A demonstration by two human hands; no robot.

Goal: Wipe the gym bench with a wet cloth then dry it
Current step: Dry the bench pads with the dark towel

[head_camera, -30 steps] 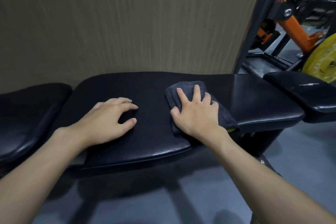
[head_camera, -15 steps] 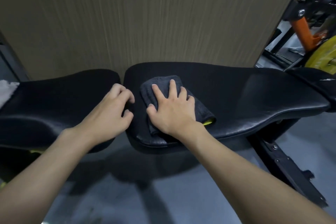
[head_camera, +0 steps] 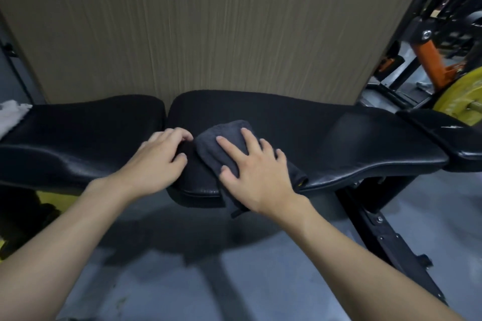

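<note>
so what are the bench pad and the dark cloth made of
Bench pad: probably black vinyl or leatherette; smooth, with glossy highlights along its edge. Dark cloth: likely grey microfibre or terry; matte, fuzzy nap, draping limply over the pad's edge under the right hand.

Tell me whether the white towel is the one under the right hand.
No: the right hand presses a dark grey cloth on the bench, while the white towel lies at the far left end.
</note>
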